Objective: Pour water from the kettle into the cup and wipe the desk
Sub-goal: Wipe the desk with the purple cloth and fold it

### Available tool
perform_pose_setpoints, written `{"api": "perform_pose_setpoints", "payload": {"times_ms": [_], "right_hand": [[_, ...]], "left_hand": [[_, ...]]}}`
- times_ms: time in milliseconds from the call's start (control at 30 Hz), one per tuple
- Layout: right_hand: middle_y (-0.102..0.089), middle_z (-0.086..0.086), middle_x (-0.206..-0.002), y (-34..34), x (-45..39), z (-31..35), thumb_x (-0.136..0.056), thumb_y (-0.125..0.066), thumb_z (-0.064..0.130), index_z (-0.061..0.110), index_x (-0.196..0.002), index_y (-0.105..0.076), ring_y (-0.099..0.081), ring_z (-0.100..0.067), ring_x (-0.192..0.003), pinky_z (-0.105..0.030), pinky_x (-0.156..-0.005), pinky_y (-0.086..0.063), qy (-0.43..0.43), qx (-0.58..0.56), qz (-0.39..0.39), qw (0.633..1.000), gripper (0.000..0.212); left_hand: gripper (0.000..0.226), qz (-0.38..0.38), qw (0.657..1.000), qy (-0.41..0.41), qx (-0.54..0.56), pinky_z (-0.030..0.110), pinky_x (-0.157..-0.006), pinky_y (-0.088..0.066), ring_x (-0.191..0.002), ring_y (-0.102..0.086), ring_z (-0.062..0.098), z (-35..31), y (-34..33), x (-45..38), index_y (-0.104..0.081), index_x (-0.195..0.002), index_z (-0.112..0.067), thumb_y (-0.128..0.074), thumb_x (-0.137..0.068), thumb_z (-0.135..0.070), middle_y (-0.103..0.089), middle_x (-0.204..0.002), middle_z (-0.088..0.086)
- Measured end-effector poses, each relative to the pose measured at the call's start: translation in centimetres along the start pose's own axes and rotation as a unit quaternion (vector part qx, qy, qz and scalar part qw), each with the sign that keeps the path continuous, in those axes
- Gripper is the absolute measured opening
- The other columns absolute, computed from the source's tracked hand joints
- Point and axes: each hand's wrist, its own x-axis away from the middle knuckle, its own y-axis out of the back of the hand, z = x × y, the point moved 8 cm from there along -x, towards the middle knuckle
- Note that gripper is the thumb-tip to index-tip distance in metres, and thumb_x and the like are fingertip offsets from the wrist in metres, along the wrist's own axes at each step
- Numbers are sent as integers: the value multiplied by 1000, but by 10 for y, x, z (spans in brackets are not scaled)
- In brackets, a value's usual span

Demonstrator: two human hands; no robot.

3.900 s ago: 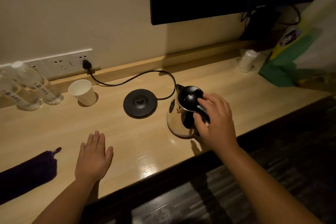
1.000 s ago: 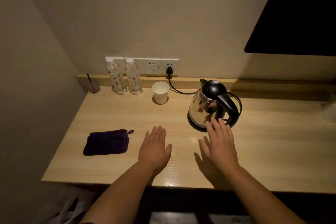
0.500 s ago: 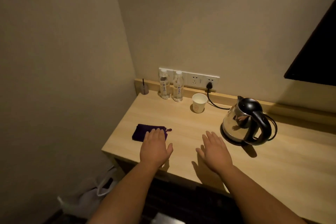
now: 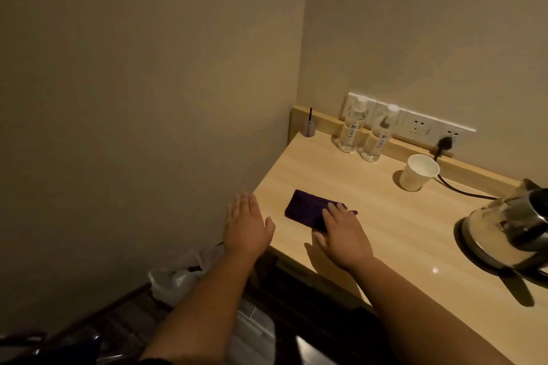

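A folded dark purple cloth lies near the left end of the light wooden desk. My right hand rests flat with its fingertips on the cloth's near right edge, fingers spread. My left hand hovers open past the desk's left edge, palm down, holding nothing. A white paper cup stands upright near the back rail. The steel kettle with a black handle sits on its base at the right edge of view, partly cut off.
Two clear water bottles stand by the wall sockets; the kettle's plug and cord run along the back. A small holder with a dark stick sits in the corner. A white plastic bag lies on the floor below.
My view has swung left. The right hand moved left from beside the kettle onto the cloth. The left hand slid off the cloth to beyond the desk edge.
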Motion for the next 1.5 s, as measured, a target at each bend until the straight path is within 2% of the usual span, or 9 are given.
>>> {"api": "perform_pose_setpoints", "payload": {"times_ms": [300, 733, 933, 1067, 1133, 1200, 1333, 1400, 1500], "right_hand": [[-18, -6, -160, -46, -61, 15, -95, -30, 55, 16, -150, -22, -10, -26, -147, -43, -119, -8, 9, 8, 56, 998, 68], [20, 0, -155, -85, -56, 6, -82, -8, 83, 16, -151, 10, 19, -22, -145, -47, -117, 9, 86, 18, 144, 986, 97], [-30, -15, -153, -100, 15, 25, -78, -54, 63, 6, -146, -29, -32, -33, -139, -47, -110, -10, 141, 41, 146, 978, 92], [-48, -3, -144, -94, 40, 34, -78, -39, 22, 15, -140, -44, -52, -24, -128, -31, -110, -15, 103, -85, 98, 986, 62], [-52, 11, -138, -69, 32, 21, -88, -47, 17, 26, -141, -40, -54, -12, -123, -12, -100, -25, 2, -263, 91, 961, 55], [-59, 11, -129, -50, 17, -5, -96, -53, 16, 31, -140, -43, -56, -8, -112, -9, -92, -34, -149, -453, 103, 873, 48], [-71, -17, -105, -19, -33, -38, -96, -52, 20, 15, -115, -63, -65, -37, -99, -49, -89, -51, -295, -726, 101, 613, 23], [-70, -14, -105, 1, -73, -54, -97, -51, 21, 15, -109, -62, -65, -34, -97, -45, -81, -53, -307, -740, 51, 596, 18], [-65, -9, -107, 16, -144, -77, -98, -49, 30, 20, -113, -57, -61, -29, -95, -45, -85, -50, -289, -635, -19, 716, 20]], "left_hand": [[72, 12, 997, 64, 33, 40, -119, -5, -148, -6, 27, 36, -42, -64, -7, -153, -3, -27, -99, -46, -10, -161, 15], [72, 64, 988, 122, 68, 43, -112, -27, -142, -26, 29, 44, -98, -105, -21, -150, -2, -17, -99, -53, -27, -156, 16], [63, 57, 988, 129, 69, 43, -96, -40, -128, -43, 31, 41, -92, -106, -34, -143, -2, -19, -101, -46, -46, -143, 17], [55, 47, 990, 129, 45, 41, -77, -43, -109, -57, 34, 42, -90, -106, -45, -130, -5, -20, -101, -45, -59, -124, 16], [54, 44, 990, 130, 38, 39, -71, -42, -101, -60, 34, 42, -88, -106, -47, -125, -5, -19, -101, -45, -63, -116, 15], [53, 37, 990, 129, 37, 38, -69, -42, -98, -62, 34, 41, -88, -106, -49, -122, -5, -20, -101, -45, -65, -112, 15], [52, 26, 991, 131, 32, 39, -70, -48, -93, -64, 34, 42, -86, -106, -50, -118, -5, -21, -101, -45, -67, -106, 15], [51, 17, 991, 126, 31, 39, -71, -50, -92, -65, 34, 42, -84, -105, -51, -117, -5, -21, -102, -44, -68, -105, 15], [52, 23, 991, 123, 39, 38, -73, -46, -96, -63, 33, 40, -85, -105, -50, -120, -7, -20, -101, -46, -66, -109, 14]]}}
